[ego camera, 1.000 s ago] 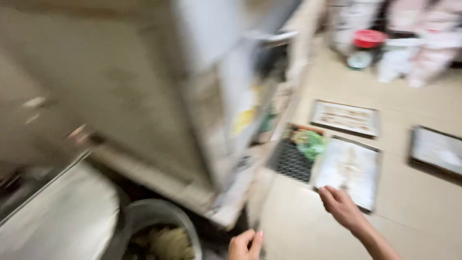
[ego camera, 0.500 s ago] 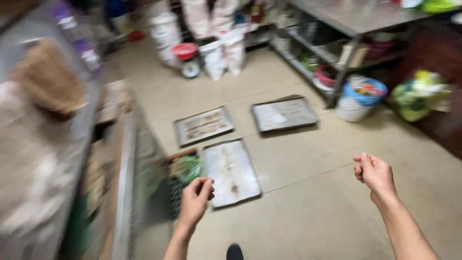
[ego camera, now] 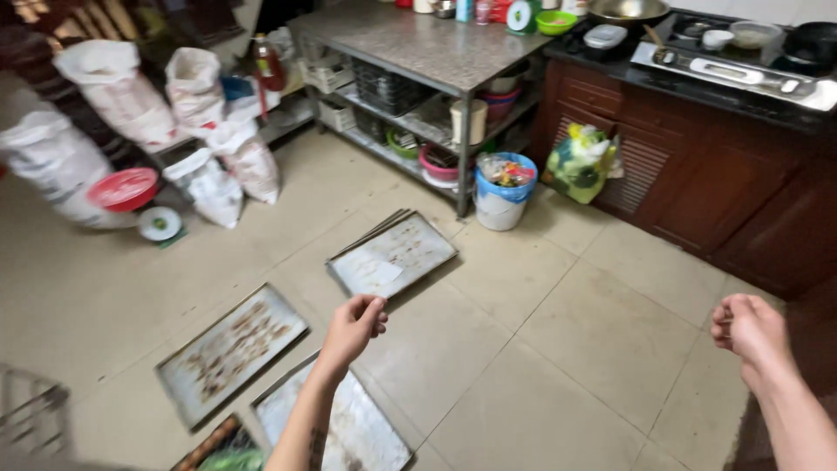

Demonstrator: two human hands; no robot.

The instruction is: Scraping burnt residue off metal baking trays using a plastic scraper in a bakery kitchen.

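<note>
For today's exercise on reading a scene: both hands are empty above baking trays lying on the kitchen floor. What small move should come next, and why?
Probably lower the left hand toward the stack of trays just ahead of it. That hand hangs loosely curled and empty, nearest that stack, while the right hand is off to the side over bare tile. Two more soiled trays lie nearer the person.

Wire rack (ego camera: 30, 410) (blurred) cut off lower left
</note>
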